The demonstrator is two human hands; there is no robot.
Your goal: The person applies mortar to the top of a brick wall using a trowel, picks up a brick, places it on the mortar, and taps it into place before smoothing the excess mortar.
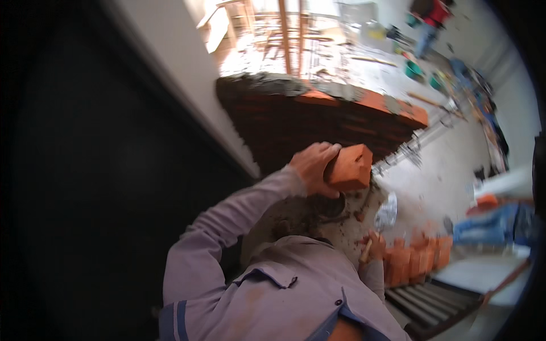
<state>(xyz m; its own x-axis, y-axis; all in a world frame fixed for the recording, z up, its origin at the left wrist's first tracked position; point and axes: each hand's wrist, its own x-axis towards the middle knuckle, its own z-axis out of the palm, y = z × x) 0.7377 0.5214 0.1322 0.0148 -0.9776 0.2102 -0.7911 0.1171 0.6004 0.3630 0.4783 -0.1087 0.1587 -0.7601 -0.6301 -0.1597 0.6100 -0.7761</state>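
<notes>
An orange brick (351,168) is gripped in my left hand (311,169), raised in front of the partly built brick wall (318,128). Grey wet mortar (270,84) covers the left stretch of the wall's top, and more lies in patches toward its right end. Lower down, close to my body, my right hand (374,245) is closed around a light wooden handle (366,250); the rest of that tool is hidden. Several orange bricks (418,260) stand beside my right hand.
A pale wall edge (176,74) rises at the left. Dark rubble (296,219) lies on the floor by my feet. Blue cloth (489,224) and a slatted dark rack (435,304) are at the right. Far off are a person in red (435,20) and green buckets (414,70).
</notes>
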